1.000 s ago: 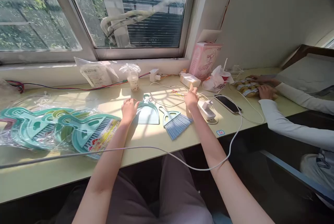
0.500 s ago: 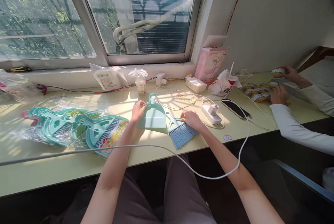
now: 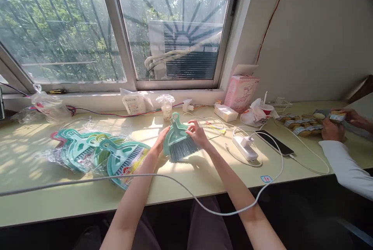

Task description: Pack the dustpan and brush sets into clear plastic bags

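A green dustpan [image 3: 167, 147] is held at its left edge by my left hand [image 3: 162, 139], fingers closed on it. Over the front of the dustpan lies a small brush [image 3: 183, 149] with grey-blue bristles pointing down toward me. My right hand [image 3: 197, 133] grips the brush at its upper right side. The two handles overlap at the top. Both pieces are tilted up a little above the table. To the left, several wrapped dustpan and brush sets [image 3: 121, 158] lie in a pile in clear plastic.
A white cable crosses in front of my forearms. On the right are a power strip [image 3: 244, 148], a phone [image 3: 274, 143], and a person's hands [image 3: 333, 129] near packaged items [image 3: 303, 125]. A cup [image 3: 166, 110], a white box [image 3: 225, 112] and a pink box [image 3: 241, 92] stand behind.
The brush has moved from the table's right side onto the dustpan, carried by my right hand. The dustpan has been lifted and tilted. The view has shifted. The other person's hands have come together.
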`<control>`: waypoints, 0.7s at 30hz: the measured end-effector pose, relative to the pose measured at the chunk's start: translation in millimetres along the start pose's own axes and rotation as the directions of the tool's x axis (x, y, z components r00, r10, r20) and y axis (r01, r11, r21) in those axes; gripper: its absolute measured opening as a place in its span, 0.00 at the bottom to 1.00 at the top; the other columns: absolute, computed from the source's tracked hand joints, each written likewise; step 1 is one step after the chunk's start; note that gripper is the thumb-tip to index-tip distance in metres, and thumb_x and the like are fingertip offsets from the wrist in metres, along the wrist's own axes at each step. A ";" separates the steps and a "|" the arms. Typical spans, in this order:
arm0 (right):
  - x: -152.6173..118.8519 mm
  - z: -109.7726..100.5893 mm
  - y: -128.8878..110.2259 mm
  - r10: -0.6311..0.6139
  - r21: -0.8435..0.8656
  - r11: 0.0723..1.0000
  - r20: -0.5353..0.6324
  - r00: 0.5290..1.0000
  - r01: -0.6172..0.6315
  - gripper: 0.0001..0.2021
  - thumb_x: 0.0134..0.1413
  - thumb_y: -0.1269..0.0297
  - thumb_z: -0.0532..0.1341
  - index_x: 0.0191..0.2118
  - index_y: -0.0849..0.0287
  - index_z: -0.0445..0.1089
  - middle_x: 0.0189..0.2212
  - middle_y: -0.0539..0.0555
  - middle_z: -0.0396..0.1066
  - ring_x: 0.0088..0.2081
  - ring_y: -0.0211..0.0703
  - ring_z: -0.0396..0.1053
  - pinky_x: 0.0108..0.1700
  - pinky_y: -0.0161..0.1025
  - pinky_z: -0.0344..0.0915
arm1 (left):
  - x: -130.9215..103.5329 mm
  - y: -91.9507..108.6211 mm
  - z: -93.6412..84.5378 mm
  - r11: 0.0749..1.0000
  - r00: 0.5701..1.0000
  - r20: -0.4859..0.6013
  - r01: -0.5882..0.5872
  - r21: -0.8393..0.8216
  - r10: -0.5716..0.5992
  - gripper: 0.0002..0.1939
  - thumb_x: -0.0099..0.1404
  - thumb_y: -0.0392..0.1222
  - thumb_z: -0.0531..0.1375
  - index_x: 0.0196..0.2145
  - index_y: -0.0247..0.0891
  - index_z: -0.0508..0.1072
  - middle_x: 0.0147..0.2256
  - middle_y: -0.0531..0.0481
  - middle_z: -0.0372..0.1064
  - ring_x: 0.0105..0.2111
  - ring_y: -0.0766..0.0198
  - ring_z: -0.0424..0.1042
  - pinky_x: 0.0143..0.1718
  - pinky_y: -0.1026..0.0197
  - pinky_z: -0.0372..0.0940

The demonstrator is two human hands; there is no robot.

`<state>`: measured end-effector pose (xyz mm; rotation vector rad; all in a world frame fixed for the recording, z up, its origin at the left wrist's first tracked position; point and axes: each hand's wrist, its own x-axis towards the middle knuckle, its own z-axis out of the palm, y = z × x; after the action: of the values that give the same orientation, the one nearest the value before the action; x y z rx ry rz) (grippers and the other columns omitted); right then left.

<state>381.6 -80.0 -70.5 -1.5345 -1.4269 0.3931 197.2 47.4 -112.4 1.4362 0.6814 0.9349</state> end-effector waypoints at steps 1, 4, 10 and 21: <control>7.5 13.2 2.4 0.018 -0.058 0.998 -0.098 0.995 -0.024 0.14 0.62 0.67 0.60 0.52 0.53 0.70 0.38 0.53 0.79 0.37 0.48 0.75 0.45 0.44 0.69 | -0.2 1.2 3.1 1.000 1.000 0.011 -0.008 0.002 0.008 0.39 0.59 0.70 0.67 0.53 0.32 0.81 0.54 0.30 0.78 0.59 0.38 0.75 0.65 0.38 0.64; 17.0 35.7 12.7 -0.015 -0.254 0.966 -0.214 0.977 -0.041 0.07 0.65 0.68 0.59 0.44 0.54 0.72 0.42 0.60 0.80 0.49 0.56 0.75 0.56 0.52 0.65 | -2.8 2.0 10.5 0.998 0.998 0.055 -0.030 0.057 0.027 0.33 0.53 0.62 0.74 0.50 0.36 0.82 0.53 0.33 0.79 0.58 0.38 0.75 0.63 0.42 0.65; 10.9 26.0 32.0 -0.037 -0.171 0.985 -0.321 0.946 -0.019 0.12 0.61 0.64 0.64 0.50 0.53 0.73 0.60 0.62 0.73 0.64 0.58 0.66 0.65 0.56 0.61 | -3.5 -1.9 18.4 0.995 0.997 0.036 -0.075 0.058 0.073 0.33 0.52 0.59 0.74 0.50 0.36 0.81 0.52 0.36 0.80 0.56 0.39 0.76 0.60 0.44 0.67; 24.9 31.9 48.2 0.152 0.566 0.814 0.005 0.988 -0.128 0.16 0.45 0.52 0.75 0.38 0.56 0.82 0.41 0.58 0.85 0.50 0.59 0.80 0.58 0.55 0.73 | 4.1 10.6 4.1 0.991 0.998 0.060 0.005 0.135 -0.013 0.24 0.59 0.53 0.71 0.49 0.37 0.81 0.54 0.38 0.79 0.60 0.44 0.73 0.67 0.41 0.62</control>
<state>391.6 -36.9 -115.2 -1.1446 -1.0321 0.7953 201.4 47.7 -101.0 1.5732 0.7158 0.8479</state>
